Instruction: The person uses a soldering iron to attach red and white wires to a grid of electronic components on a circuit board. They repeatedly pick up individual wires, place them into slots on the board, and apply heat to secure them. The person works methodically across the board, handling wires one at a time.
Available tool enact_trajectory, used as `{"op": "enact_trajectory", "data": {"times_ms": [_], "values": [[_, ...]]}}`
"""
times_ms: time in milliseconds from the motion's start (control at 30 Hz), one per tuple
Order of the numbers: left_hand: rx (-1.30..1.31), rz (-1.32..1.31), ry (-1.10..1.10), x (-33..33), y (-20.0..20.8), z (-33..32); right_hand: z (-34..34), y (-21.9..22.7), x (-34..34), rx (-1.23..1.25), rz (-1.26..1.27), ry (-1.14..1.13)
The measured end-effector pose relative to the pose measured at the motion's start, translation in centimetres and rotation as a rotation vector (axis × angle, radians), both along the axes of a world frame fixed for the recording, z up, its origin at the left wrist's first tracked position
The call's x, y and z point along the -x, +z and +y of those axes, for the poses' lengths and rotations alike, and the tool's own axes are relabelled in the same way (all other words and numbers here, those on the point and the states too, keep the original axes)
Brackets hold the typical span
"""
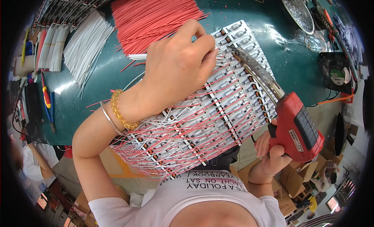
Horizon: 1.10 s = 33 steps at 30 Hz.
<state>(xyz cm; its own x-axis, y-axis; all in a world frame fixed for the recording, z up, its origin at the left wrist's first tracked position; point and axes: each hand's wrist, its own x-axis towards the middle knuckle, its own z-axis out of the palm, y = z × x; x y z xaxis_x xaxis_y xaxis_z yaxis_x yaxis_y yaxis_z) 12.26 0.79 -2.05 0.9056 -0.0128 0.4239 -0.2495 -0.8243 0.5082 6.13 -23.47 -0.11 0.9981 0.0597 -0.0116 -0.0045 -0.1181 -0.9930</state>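
My left hand (pixel 179 61) is closed in a pinch over the upper part of a panel of small circuit boards (pixel 233 121). What its fingertips hold is hidden or too thin to make out; thin white wire ends show beside them. In my right hand (pixel 272 155) is a red soldering gun (pixel 298 127), its long metal barrel slanting up to the left. The gun's tip is at the boards, close to my left fingertips. Red and white wires (pixel 156 149) fan out from the panel's rows toward its lower left edge.
Behind the panel lie a large pile of red wires (pixel 156 18) and a bundle of white wires (pixel 85 43) on the green tabletop (pixel 288 43). A metal dish (pixel 298 12) and a small black fan (pixel 337 75) are at right. Hand tools (pixel 47 102) lie at left.
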Motion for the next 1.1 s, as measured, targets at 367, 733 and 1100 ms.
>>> {"op": "enact_trajectory", "data": {"times_ms": [367, 733, 1100], "values": [[-0.019, 0.021, 0.004, 0.0, 0.2, -0.1, -0.6, -0.4, 0.0, -0.07, -0.024, 0.024], [0.158, 0.176, -0.069, 1.0, 1.4, -0.5, -2.0, 0.2, 0.2, -0.103, 0.036, 0.022], [0.121, 0.115, -0.069, 0.8, 1.0, -0.7, -2.4, -0.4, 0.3, -0.109, 0.032, 0.067]]}}
